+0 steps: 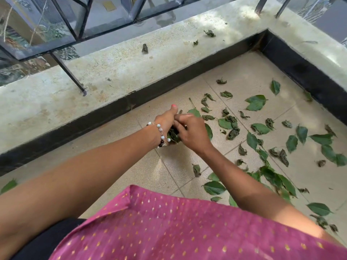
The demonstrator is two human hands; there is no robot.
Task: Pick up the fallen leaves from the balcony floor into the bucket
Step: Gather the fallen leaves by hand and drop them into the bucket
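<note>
My left hand [166, 121], with a bead bracelet on the wrist, holds a bunch of green leaves [173, 135] above the tiled balcony floor [142, 169]. My right hand [191, 131] is pressed against the same bunch from the right, its fingers curled at the top of it. Several fallen leaves, some flat and green like one large leaf [255, 103], some curled and dry, lie scattered over the floor to the right of my hands. No bucket is in view.
A concrete ledge [105, 72] with a dark base runs along the far side and turns at the right corner; a few dry leaves [144, 48] lie on it. A metal railing [67, 68] stands on the ledge. My pink garment fills the bottom.
</note>
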